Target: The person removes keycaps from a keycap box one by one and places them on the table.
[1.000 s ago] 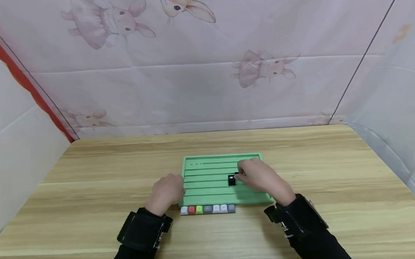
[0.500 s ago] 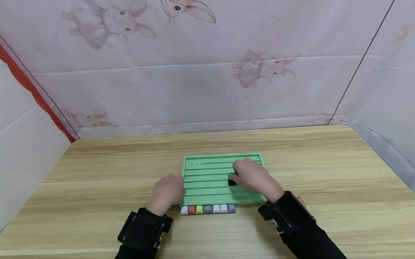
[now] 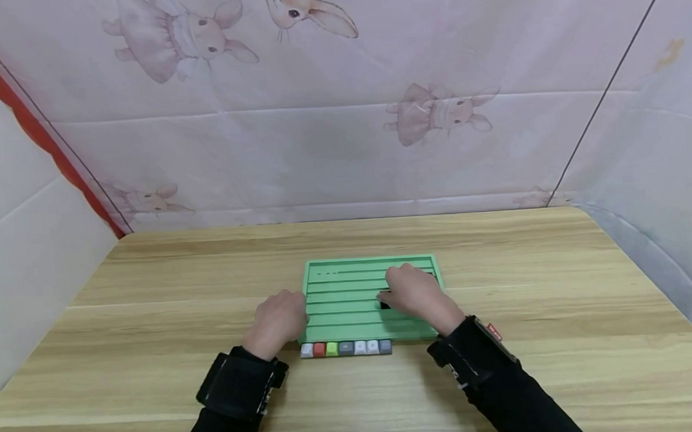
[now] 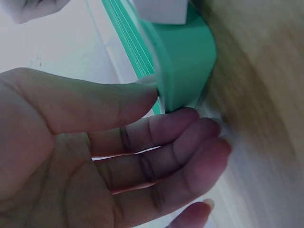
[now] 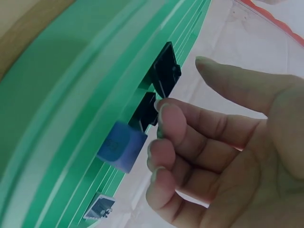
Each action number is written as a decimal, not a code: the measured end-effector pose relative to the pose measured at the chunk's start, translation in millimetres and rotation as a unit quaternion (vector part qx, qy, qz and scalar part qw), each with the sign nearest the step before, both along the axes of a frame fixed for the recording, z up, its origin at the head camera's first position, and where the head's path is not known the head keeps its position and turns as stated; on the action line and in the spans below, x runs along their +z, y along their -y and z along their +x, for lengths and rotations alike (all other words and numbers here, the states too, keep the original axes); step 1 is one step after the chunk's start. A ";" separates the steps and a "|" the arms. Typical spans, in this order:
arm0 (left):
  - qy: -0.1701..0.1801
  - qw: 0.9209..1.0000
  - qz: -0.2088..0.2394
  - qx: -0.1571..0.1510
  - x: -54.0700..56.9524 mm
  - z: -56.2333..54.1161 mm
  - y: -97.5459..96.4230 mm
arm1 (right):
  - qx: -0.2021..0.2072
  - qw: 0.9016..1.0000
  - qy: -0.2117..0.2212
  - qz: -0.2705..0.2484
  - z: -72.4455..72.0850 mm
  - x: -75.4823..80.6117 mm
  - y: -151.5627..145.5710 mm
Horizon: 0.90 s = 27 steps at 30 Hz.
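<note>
A green ridged tray (image 3: 341, 319) lies on the table. At its left side, my left hand (image 3: 277, 322) grips the edge; in the left wrist view its thumb lies on the rim and its fingertips against the side. My right hand (image 3: 419, 294) is over the tray's right half, mostly covering a black keycap (image 3: 385, 306). In the right wrist view two black keycaps, one farther (image 5: 166, 70) and one nearer (image 5: 147, 111), stand by the fingertips (image 5: 172, 122). The thumb is apart from the fingers, with nothing between; whether a fingertip touches the nearer keycap I cannot tell.
A blue-grey keycap (image 5: 122, 147) and a small grey keycap (image 5: 99, 206) show beside the right hand. Along the tray's front edge runs a row of several coloured keycaps (image 3: 346, 349). A wooden table (image 3: 152, 282) surrounds the tray, with a printed cloth (image 3: 332, 158) behind.
My right hand has shifted a little left over the tray, covering more of the black keycaps. The left hand and the tray stay in place.
</note>
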<state>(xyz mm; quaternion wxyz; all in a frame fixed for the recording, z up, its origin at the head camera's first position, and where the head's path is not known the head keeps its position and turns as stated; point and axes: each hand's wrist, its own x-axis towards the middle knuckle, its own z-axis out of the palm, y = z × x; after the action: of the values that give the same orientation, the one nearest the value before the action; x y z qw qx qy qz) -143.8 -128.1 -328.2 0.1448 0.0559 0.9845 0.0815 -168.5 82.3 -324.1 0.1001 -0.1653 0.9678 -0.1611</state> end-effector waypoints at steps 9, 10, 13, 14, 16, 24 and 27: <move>-0.007 1.000 0.001 -0.001 -0.8 0.9 0.2 | -0.017 1.000 0.004 0.022 -1.1 -0.5 4.7; -0.007 1.000 0.000 -0.001 -0.8 0.9 0.1 | -0.017 1.000 0.005 0.024 -1.3 -0.8 4.8; -0.007 1.000 -0.001 -0.001 -0.5 0.9 0.0 | -0.019 0.999 0.007 0.026 -1.5 -1.0 5.4; -0.007 1.000 -0.002 -0.002 -0.5 0.9 0.0 | -0.019 0.999 0.007 0.026 -1.6 -1.0 5.7; -0.007 1.000 -0.002 -0.003 -0.5 0.7 0.2 | -0.019 1.000 0.007 0.024 -1.5 -1.4 6.8; -0.006 1.000 -0.005 -0.003 -0.5 1.3 0.4 | -0.018 1.000 0.002 0.020 -0.6 -4.2 11.2; -0.006 1.000 -0.006 -0.003 -0.5 1.7 -0.1 | -0.017 0.999 -0.004 0.027 -0.4 -5.2 13.1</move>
<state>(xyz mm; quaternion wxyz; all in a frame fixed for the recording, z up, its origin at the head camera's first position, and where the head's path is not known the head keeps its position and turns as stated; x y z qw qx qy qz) -142.1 -128.0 -328.6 0.1395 0.0580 0.9857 0.0749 -168.9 69.1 -329.3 0.0981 -0.1469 0.9748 -0.1361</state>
